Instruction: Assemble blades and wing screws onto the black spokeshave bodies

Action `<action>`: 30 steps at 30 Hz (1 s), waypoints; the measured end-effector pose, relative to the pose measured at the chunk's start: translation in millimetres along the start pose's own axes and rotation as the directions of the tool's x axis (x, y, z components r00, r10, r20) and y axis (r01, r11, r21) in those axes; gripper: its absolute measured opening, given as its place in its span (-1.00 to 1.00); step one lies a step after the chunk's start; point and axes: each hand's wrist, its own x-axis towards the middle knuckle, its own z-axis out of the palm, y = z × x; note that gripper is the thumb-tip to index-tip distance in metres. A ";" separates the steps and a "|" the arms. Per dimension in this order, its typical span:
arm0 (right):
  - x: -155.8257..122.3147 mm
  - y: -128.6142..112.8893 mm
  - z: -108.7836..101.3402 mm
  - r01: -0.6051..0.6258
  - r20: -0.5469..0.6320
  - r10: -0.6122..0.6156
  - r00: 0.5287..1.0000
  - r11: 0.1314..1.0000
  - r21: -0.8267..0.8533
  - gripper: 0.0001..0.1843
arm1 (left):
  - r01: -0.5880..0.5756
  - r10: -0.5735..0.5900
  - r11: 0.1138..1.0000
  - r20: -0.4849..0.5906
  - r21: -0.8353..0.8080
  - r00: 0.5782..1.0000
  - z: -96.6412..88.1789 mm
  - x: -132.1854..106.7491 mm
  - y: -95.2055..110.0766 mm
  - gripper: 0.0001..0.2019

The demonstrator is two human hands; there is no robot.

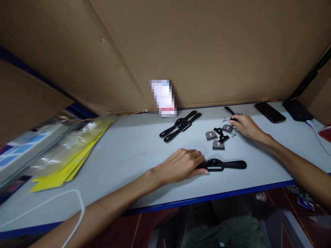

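Observation:
My left hand (184,165) is closed round one handle of a black spokeshave body (216,162), which lies on the table near the front edge. Its other handle points right. At the back right, my right hand (244,124) has its fingers closed on a black tool (229,110). Only a paddle-shaped handle shows, like those of the spokeshaves; the rest is covered by my fingers. Just left of that hand lie grey blades (211,136), black cap plates (223,138) and small silver screws (233,134). Two more black spokeshaves (181,126) lie side by side farther left.
A blurred-out upright object (164,98) leans against the cardboard wall (219,51). At the back right are a dark phone (270,112) and a black box (298,110) with a white cable. Yellow sheets (57,179) and clear plastic bags (64,151) lie at left.

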 end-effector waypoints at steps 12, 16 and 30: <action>1.2 12.1 -18.9 0.042 0.177 -0.021 0.984 0.992 -0.120 -0.73 | -0.017 0.017 1.000 -0.032 -0.011 0.999 1.2 -0.8 -0.4 -0.46; 0.0 14.7 -23.8 0.022 0.156 0.005 0.988 0.985 -0.171 -0.66 | -0.023 0.023 1.000 -0.039 -0.017 0.999 -0.4 -0.3 -0.5 -0.44; 1.2 23.6 -55.1 -0.214 -0.110 0.185 0.977 0.876 -0.432 -0.58 | -0.015 0.015 1.000 -0.030 0.003 0.999 1.4 -1.3 -0.9 -0.46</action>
